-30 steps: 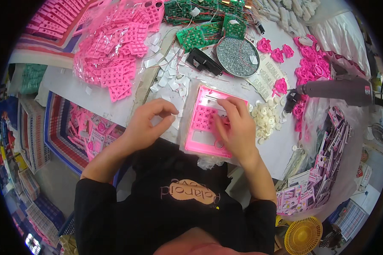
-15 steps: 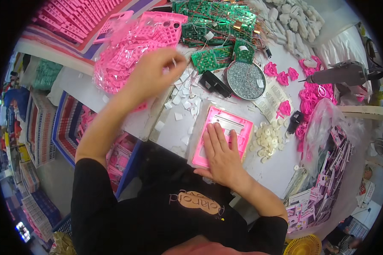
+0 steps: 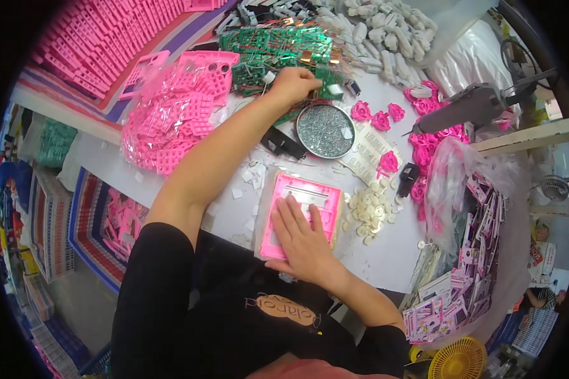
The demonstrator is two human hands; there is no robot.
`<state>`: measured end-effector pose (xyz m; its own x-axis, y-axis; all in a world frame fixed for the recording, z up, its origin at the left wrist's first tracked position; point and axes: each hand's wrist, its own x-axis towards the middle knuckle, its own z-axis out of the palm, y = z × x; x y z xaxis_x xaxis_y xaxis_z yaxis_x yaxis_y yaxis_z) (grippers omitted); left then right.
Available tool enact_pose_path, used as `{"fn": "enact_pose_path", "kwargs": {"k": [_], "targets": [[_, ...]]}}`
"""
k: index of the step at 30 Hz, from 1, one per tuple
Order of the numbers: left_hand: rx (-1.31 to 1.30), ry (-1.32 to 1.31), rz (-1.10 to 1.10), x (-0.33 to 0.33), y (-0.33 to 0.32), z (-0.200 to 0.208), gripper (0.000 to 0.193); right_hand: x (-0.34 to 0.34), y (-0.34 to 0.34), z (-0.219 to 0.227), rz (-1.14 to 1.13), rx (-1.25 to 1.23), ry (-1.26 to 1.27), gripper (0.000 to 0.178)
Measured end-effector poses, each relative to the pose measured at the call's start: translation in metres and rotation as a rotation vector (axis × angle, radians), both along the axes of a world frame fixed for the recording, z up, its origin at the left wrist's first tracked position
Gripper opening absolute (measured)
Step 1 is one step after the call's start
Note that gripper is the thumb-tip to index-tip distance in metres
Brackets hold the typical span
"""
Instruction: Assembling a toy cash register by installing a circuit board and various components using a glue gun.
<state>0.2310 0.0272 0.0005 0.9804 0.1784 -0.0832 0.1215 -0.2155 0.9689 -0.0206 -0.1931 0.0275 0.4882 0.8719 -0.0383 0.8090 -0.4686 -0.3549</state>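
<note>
My right hand [image 3: 302, 245] lies flat on a pink rectangular plastic casing [image 3: 330, 197], fingers stretched out and slightly apart. The casing sits on the table in front of me, with a pale metal-looking strip in its upper part; my palm hides the lower part. Farther off, my left hand [image 3: 292, 86] reaches to a green circuit board [image 3: 329, 83] beyond a round dish [image 3: 324, 132] of grey granules. Its fingers are curled in a pinch at the board's left edge; the fingertips are partly hidden. More green circuit boards [image 3: 275, 45] with thin wires are piled behind that hand.
Bagged pink panels [image 3: 171, 123] lie left of my left forearm. Near the dish are a black part [image 3: 283, 144], pink rose-shaped pieces [image 3: 380, 120] and cream discs [image 3: 368, 210]. At right, an electric screwdriver [image 3: 461, 108] juts in above a plastic bag of printed cards [image 3: 471, 252].
My left hand has moved right, from above the bagged panels to the circuit board by the dish. My right hand stays flat on the casing. The whole view has shifted.
</note>
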Motion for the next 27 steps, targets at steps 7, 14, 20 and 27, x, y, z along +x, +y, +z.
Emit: {"fn": "enact_pose_path", "kwargs": {"k": [7, 14, 20, 27], "targets": [[-0.289, -0.412, 0.196, -0.06, 0.03, 0.042, 0.009, 0.017, -0.009, 0.002, -0.002, 0.323, 0.045, 0.074], [0.601, -0.961, -0.03, -0.164, 0.016, 0.061, 0.015, 0.067, 0.011, 0.041, -0.405, 1.214, 1.385, 0.037], [0.292, -0.645, -0.133, -0.242, -0.005, 0.059, 0.027, 0.078, 0.01, 0.038, -0.405, 1.242, 1.219, 0.031], [-0.666, 0.015, -0.277, -0.252, -0.001, 0.065, 0.031, 0.071, -0.004, 0.052, -0.387, 1.026, 1.159, 0.028]]}}
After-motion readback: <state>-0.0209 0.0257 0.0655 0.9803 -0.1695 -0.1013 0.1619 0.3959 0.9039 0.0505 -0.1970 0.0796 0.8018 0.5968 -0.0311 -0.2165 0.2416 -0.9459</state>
